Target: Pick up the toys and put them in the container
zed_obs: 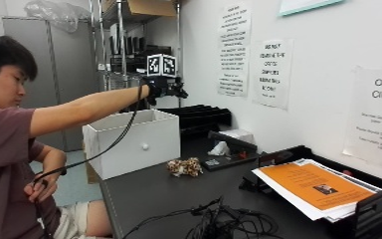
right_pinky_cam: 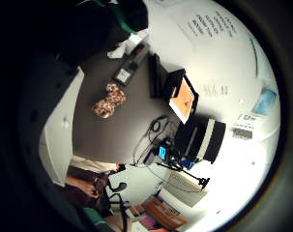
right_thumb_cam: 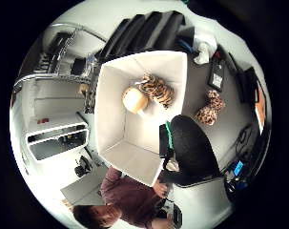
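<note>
Up near the top centre of the outside view: right hand [zed_obs: 166, 88], at the end of an outstretched arm, well above the container [zed_obs: 135, 144]. Fingers slack and a little apart, clamped on nothing.

Left of centre in that view: container, a white open-topped box with a small round knob on its near wall, standing at the far left end of the dark table [zed_obs: 158, 191]. Seen from above in the thumb side view, two toys inside: a striped tiger [right_thumb_cam: 157, 90], orange and black, lying against the far wall, and a round tan toy [right_thumb_cam: 134, 100] touching it, both on the white floor of the box.

Still out on the table, just right of the container and apart from it: leopard [zed_obs: 184, 167], a small spotted plush, tan with dark blotches, lying flat in the middle of the outside view. Nothing on top of it, open table around it on the near side.

Beside the leopard, toward the wall: a flat black device [zed_obs: 223, 161] and a crumpled white tissue [zed_obs: 220, 149]. Behind those, stacked black trays [zed_obs: 201, 115] against the wall. At lower right, a paper tray [zed_obs: 376, 209] holding a sheaf topped by an orange sheet [zed_obs: 310, 185]. Along the bottom centre, a tangle of black cables [zed_obs: 224, 225] on the table edge. Printed notices [zed_obs: 272, 72] on the white wall at upper right; a metal rack [zed_obs: 115, 55] behind the container at upper left.
</note>
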